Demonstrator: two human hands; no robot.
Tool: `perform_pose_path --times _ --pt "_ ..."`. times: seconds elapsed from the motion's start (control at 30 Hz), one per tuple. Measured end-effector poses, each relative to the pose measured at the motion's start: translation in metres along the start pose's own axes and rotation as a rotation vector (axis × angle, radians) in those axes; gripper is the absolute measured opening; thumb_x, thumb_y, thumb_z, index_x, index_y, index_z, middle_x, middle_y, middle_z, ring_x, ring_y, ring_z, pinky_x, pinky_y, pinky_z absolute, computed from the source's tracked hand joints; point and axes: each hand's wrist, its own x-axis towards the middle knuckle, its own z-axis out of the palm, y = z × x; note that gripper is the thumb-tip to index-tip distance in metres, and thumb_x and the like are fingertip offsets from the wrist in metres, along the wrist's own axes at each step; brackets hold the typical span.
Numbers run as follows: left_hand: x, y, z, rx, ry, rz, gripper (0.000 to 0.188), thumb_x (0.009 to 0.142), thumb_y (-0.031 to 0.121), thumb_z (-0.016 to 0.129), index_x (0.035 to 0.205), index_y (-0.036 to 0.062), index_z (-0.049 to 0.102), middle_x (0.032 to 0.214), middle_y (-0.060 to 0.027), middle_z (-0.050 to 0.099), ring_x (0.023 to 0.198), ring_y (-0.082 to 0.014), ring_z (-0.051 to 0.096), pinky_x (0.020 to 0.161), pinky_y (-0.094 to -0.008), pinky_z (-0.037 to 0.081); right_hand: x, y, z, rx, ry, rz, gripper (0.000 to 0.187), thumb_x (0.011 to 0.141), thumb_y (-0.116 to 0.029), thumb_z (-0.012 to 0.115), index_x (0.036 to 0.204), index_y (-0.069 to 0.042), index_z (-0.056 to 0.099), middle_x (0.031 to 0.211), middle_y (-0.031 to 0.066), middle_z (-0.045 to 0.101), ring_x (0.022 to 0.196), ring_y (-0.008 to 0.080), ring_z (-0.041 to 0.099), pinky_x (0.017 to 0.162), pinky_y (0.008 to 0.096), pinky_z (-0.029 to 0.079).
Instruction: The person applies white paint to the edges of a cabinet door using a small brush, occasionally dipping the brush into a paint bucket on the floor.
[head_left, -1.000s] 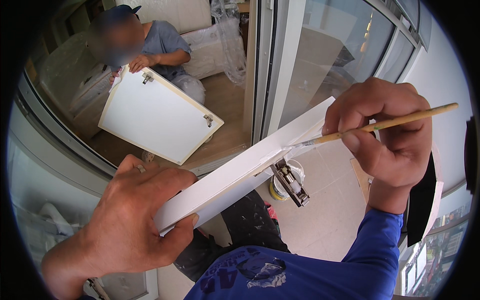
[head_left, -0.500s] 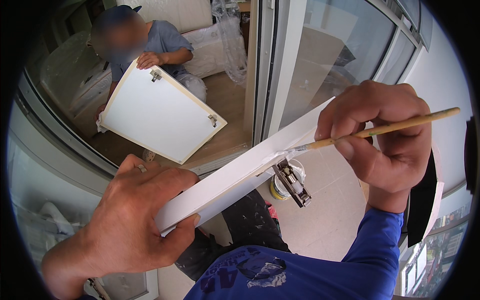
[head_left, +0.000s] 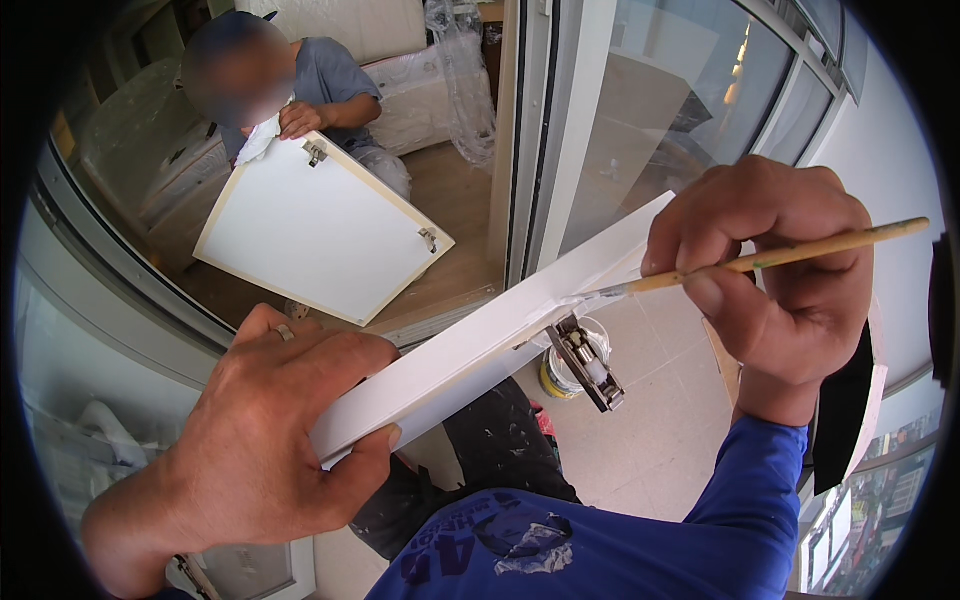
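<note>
My left hand (head_left: 285, 430) is closed around the near end of a white cabinet door (head_left: 480, 335), fingers over the top and thumb underneath. The door is held on edge, slanting up to the right. In my right hand (head_left: 765, 265) a thin wooden paintbrush (head_left: 800, 258) is pinched between thumb and fingers. Its bristle tip, white with paint, touches the door's edge just above a metal hinge (head_left: 587, 368) fixed to the door. Wet-looking white paint shows around the tip.
Below the hinge, a small tub of white paint (head_left: 566, 378) stands on the tiled floor (head_left: 650, 420). Across the sliding door track, a co-worker (head_left: 335, 85) holds another white hinged panel (head_left: 315, 235) and a white cloth (head_left: 260, 140). A glass sliding door (head_left: 650, 130) stands behind my right hand.
My right hand and the paintbrush have shifted slightly right along the door edge. The co-worker's cloth has moved from the panel's lower left corner to its top corner.
</note>
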Motion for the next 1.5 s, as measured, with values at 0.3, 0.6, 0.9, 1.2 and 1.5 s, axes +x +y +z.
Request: perform_pose_path --times 0.3,0.6,0.9,1.2,1.5 --pt "-0.016 -0.016 -0.027 -0.018 -0.014 -0.007 0.04 0.065 0.008 0.073 0.102 -0.0029 0.064 0.085 -0.014 0.068 0.073 -0.0238 0.059 0.075 -0.0359 0.035 0.03 -0.017 0.013 -0.001 -0.031 0.015 0.014 0.064 -0.008 0.067 0.073 0.001 0.063 0.066 0.0146 0.064 0.057 0.024 0.067 0.054 0.0281 0.051" --pt "-0.011 -0.028 -0.027 -0.006 -0.018 -0.016 0.04 0.065 0.008 0.073 0.102 -0.0014 0.064 0.084 -0.012 0.066 0.072 -0.0239 0.058 0.074 -0.0359 0.034 0.036 -0.004 0.031 0.087 -0.006 0.01 0.013 0.066 -0.009 0.069 0.073 0.001 0.063 0.065 0.0137 0.064 0.061 0.0259 0.069 0.055 0.0298 0.054" --pt "-0.023 -0.048 -0.038 -0.014 -0.012 -0.009 0.039 0.065 0.008 0.073 0.102 -0.0021 0.064 0.082 -0.0126 0.066 0.072 -0.0234 0.059 0.073 -0.0357 0.034 0.051 -0.008 0.056 0.141 0.063 -0.015 0.014 0.067 -0.009 0.07 0.073 0.002 0.063 0.064 0.0133 0.063 0.059 0.0262 0.069 0.053 0.0298 0.053" --pt "-0.026 -0.054 -0.043 -0.008 -0.012 -0.011 0.038 0.065 0.008 0.073 0.101 -0.0025 0.065 0.083 -0.0136 0.067 0.071 -0.0231 0.06 0.074 -0.036 0.034 0.057 -0.009 0.061 0.168 0.043 -0.036 0.011 0.067 -0.005 0.068 0.073 0.003 0.063 0.066 0.0141 0.064 0.062 0.0262 0.069 0.054 0.0302 0.054" --pt "-0.025 -0.048 -0.066 0.007 -0.046 -0.022 0.038 0.066 0.008 0.073 0.101 -0.0025 0.065 0.086 -0.0149 0.069 0.072 -0.0239 0.06 0.074 -0.0367 0.035 0.066 -0.012 0.031 0.011 -0.089 0.075 0.011 0.069 -0.005 0.063 0.078 0.0 0.063 0.07 0.0148 0.066 0.065 0.0244 0.07 0.06 0.0305 0.055"
